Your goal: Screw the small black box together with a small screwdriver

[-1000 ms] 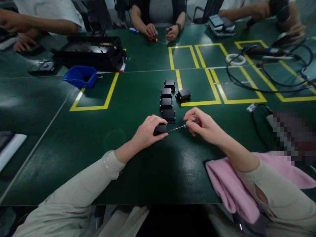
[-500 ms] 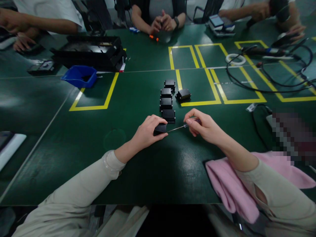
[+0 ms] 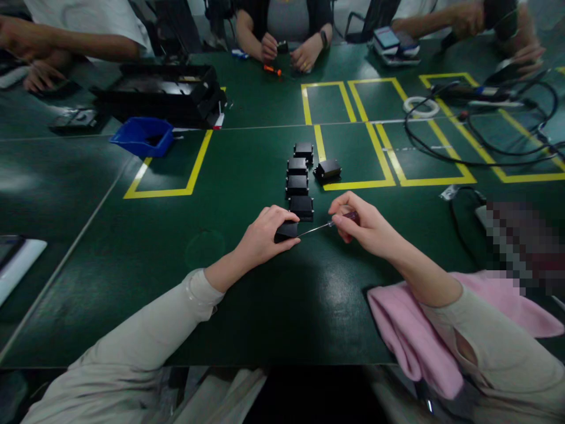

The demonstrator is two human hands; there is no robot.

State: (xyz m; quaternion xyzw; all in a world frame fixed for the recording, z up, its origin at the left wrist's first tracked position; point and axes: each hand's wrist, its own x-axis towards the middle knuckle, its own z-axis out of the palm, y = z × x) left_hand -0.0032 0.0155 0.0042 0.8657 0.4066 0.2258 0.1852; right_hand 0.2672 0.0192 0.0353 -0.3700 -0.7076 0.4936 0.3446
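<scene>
My left hand (image 3: 267, 235) is closed around a small black box (image 3: 286, 231), holding it down on the green table (image 3: 273, 306). Between the fingers and thumb of my right hand (image 3: 359, 221) is a screwdriver (image 3: 352, 217) with a dark reddish handle. Its thin shaft points left, and the tip meets the right end of the held box. Just beyond my left hand, several similar black boxes (image 3: 301, 206) stand in a row running away from me. One more black box (image 3: 329, 169) sits to the right of that row, slightly turned.
A blue bin (image 3: 145, 136) and stacked black trays (image 3: 163, 94) are at the far left. Pink cloth (image 3: 410, 324) lies under my right forearm. Black cables (image 3: 468, 159) and a white ring (image 3: 421, 106) are at the right. Co-workers' hands (image 3: 304, 56) are across the table.
My right hand has shifted very slightly, with more of the screwdriver handle showing; the tip stays at the box. Across the table, a co-worker's hands have parted, one holding a small dark piece.
</scene>
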